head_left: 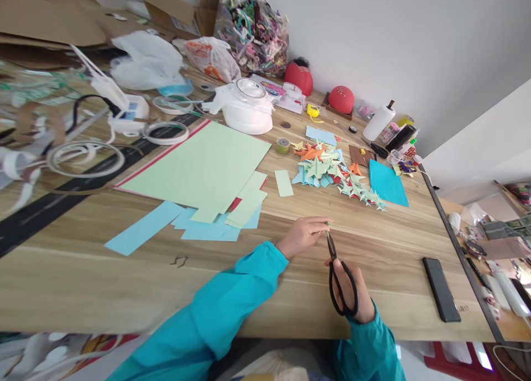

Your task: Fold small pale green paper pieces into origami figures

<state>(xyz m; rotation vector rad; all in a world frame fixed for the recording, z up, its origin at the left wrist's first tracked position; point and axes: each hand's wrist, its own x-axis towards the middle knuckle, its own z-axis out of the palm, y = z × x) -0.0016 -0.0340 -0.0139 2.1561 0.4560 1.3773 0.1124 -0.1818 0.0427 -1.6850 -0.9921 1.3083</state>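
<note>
My right hand [357,292] is closed on the black handles of a pair of scissors [333,254], which points away from me above the wooden table. At the scissors' tip, my left hand [302,236] pinches a small piece of pale green paper [328,224], mostly hidden by the fingers. Beyond my hands lies a heap of folded paper stars [317,168] in green, orange and blue. A pale green paper strip [284,183] lies to the left of the heap. Large green sheets [203,160] and blue paper strips [143,226] spread to the left.
A black phone [441,290] lies at the right, near the table's edge. A turquoise sheet [388,183] is beside the stars. Along the back stand red pincushions [341,100], a yellow tape measure [313,111] and a white bag [248,115]. Coiled cables [85,158] lie far left.
</note>
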